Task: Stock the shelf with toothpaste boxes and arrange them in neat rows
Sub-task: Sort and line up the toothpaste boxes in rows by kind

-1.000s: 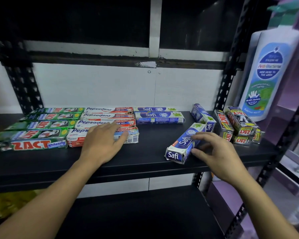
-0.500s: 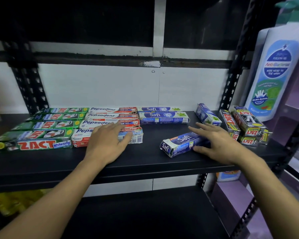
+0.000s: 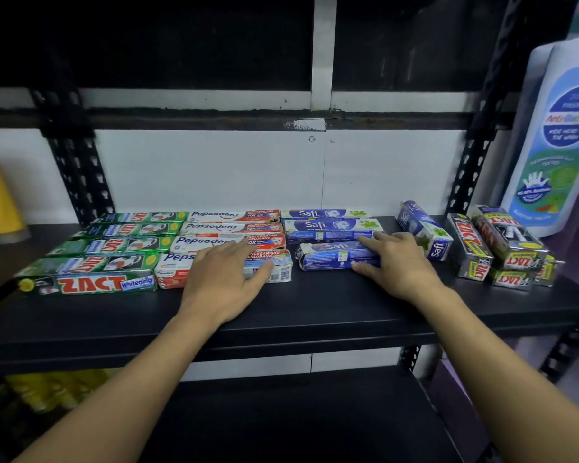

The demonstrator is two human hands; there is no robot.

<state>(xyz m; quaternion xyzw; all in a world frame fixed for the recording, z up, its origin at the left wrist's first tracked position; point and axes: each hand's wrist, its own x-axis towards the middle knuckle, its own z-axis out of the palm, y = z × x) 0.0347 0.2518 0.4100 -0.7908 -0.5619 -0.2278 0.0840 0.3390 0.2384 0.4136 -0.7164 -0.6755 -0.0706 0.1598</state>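
On the black shelf point(image 3: 315, 305) lie rows of toothpaste boxes: green Zact boxes point(image 3: 91, 282) at the left, white-red Pepsodent boxes point(image 3: 231, 228) in the middle, blue Safi boxes point(image 3: 331, 225) to their right. My left hand point(image 3: 224, 279) rests flat on the front Pepsodent box point(image 3: 274, 269), fingers straight. My right hand point(image 3: 398, 262) lies on the right end of a blue Safi box point(image 3: 328, 257), thumb along its front edge, fingers over its top. That box lies parallel to the Safi row, just in front of it.
Another Safi box point(image 3: 422, 228) lies askew to the right of my right hand. A loose pile of dark Zact boxes point(image 3: 502, 248) fills the right end. A big white bottle point(image 3: 555, 145) stands beyond the black upright point(image 3: 475, 145). Yellow packs point(image 3: 51, 389) sit below left.
My right hand turned the blue Safi box from pointing forward to lying crosswise and slid it left and back up to the Safi row. My left hand stayed on the Pepsodent box.
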